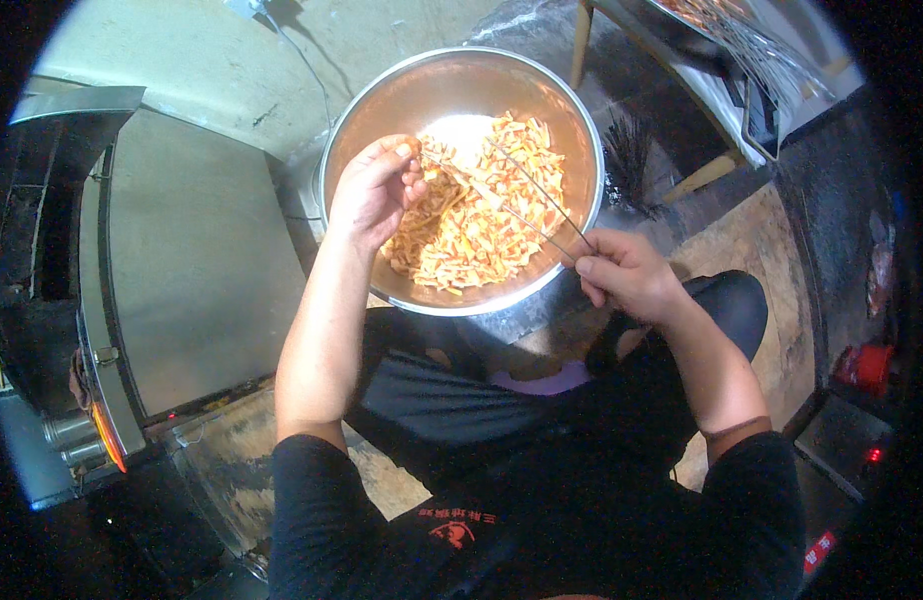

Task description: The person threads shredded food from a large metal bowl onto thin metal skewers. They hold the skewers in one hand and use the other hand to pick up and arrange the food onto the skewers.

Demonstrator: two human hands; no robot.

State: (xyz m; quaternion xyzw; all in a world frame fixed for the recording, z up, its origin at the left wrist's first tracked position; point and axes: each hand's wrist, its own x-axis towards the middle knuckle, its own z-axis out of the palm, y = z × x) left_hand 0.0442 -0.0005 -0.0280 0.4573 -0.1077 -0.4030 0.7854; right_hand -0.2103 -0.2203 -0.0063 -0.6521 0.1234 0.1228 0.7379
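Observation:
A large round metal basin (446, 79) stands before me, partly filled with small orange-tinted pieces of what looks like marinated meat (476, 244). Two thin metal skewers run from my right hand (626, 274) over the basin's near right rim. The upper skewer (540, 193) looks bare. On the lower skewer (533, 231) sit a few light pieces (485, 193) around its middle. Above the basin's left side, my left hand (379, 184) pinches a small orange piece between thumb and forefinger at the lower skewer's tip. Its other fingers are curled.
At the upper right, many metal skewers (761, 52) lie over a tray on a wooden-legged table (581, 45). Dark thin sticks (628, 150) stand bunched below it. A metal cabinet door (199, 262) is at the left. A cable (304, 56) hangs behind the basin.

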